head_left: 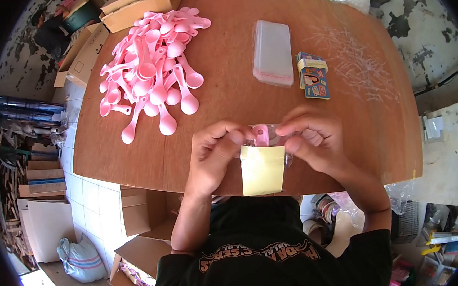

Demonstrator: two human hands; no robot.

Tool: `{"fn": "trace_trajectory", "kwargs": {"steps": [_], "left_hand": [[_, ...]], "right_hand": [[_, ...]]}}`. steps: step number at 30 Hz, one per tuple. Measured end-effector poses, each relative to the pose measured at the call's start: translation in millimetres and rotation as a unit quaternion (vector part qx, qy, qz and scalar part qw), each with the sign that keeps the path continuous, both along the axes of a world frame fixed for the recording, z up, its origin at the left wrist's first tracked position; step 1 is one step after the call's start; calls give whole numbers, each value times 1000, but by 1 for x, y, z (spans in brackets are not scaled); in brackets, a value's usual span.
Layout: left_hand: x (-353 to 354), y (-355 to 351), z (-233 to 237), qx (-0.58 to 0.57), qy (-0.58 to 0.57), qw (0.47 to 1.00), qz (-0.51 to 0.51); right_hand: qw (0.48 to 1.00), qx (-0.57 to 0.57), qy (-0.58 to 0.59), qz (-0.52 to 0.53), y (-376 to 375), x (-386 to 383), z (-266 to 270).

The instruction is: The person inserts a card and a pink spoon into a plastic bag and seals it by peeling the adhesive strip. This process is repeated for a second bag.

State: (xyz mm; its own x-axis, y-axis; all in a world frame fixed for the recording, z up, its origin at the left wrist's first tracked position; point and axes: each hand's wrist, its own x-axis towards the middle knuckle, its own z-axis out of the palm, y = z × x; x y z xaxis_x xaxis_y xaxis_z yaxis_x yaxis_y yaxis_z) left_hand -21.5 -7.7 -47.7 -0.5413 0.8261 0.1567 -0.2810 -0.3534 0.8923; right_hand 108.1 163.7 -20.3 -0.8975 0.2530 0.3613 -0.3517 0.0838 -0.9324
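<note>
Near the table's front edge, both my hands pinch the top of a small clear plastic bag [273, 131]. My left hand [215, 149] grips its left upper corner, and my right hand [314, 139] has the right one. In the bag, a pale yellow card [263, 171] covers most of a pink measuring spoon, whose handle end [261, 135] shows above it. A heap of pink measuring spoons [152, 68] lies to the left. Beyond my right hand are a stack of clear plastic bags [272, 52] and a banded bundle of printed blue cards [314, 78].
Thin clear plastic strips [359, 62] are strewn over the right of the wooden table [225, 85]. A cardboard box [140, 8] stands at the back left. Open boxes [141, 255] sit on the floor below, near a tied sack [81, 259]. Another person [51, 33] is at the far left.
</note>
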Motion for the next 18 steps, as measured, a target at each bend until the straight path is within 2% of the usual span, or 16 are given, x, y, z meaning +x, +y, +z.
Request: {"fn": "trace_trajectory", "kwargs": {"steps": [2,4,5,6,7,8,9,10,11,12,14,16,18], "left_hand": [[5,0,5,-10,65,998,25],[9,-5,7,-17,54,998,32],[9,-14,11,-21,66,997,33],[6,-32,9,-96,120,988,18],[2,-46,15,-74,231,970,20],[-2,-62,16,-42,271,962,-14],[-13,-76,9,1,250,958,-138],[-12,-95,6,-10,198,962,-188],[-23,-111,1,-20,255,925,-282],[-29,-122,2,-69,263,898,-345],[-37,-160,-37,-208,198,902,-323],[-43,-201,-105,-389,118,898,-167],[-51,-230,-164,-531,297,793,-38]], "right_hand": [[999,46,0,-9,-4,1,-3],[996,90,-1,-19,-5,1,-2],[989,144,24,22,-3,1,3],[977,197,50,61,-3,1,7],[990,135,12,32,-11,6,8],[991,133,13,29,-10,6,11],[990,141,-6,24,-8,7,12],[988,149,-24,16,-5,8,12],[980,180,-75,-37,-3,9,9],[958,264,-75,-82,1,2,23],[936,323,-75,-118,24,-14,24],[896,407,-57,-171,52,-34,20],[837,500,-73,-210,85,-57,14]]}}
